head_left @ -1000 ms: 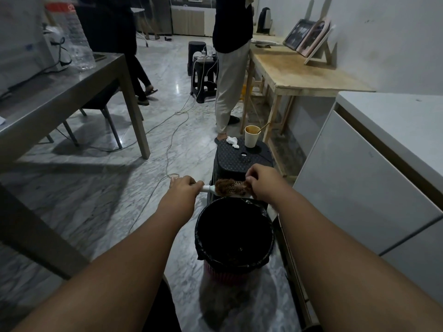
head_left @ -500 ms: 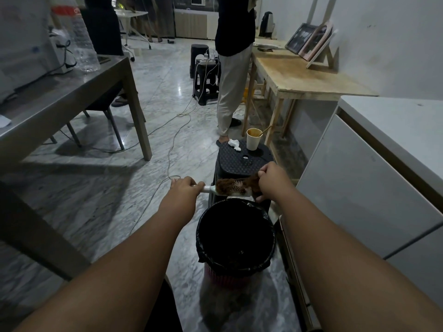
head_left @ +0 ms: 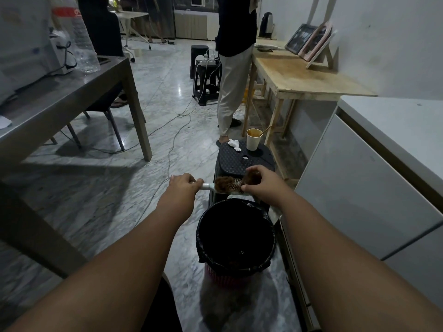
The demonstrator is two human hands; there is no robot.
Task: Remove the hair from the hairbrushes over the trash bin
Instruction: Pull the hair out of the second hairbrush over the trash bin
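A hairbrush (head_left: 231,187) with a pale handle and brown hair tangled in its bristles lies level just beyond the far rim of the trash bin (head_left: 236,264), which is lined with a black bag. My left hand (head_left: 182,187) grips the handle at the left end. My right hand (head_left: 263,182) pinches a tuft of brown hair (head_left: 252,177) lifted off the brush's right end. More hair (head_left: 224,184) still covers the bristles on the left part of the brush head.
A black plastic stool (head_left: 242,159) behind the bin carries a paper cup (head_left: 253,139) and a crumpled tissue (head_left: 234,144). A person (head_left: 233,68) stands beyond it. White cabinets (head_left: 364,183) at right, a grey table (head_left: 60,97) at left, cables (head_left: 172,140) on the marble floor.
My right hand has pulled a tuft of hair up and off the brush's right end, baring bristles there. The left hand keeps its grip on the handle.
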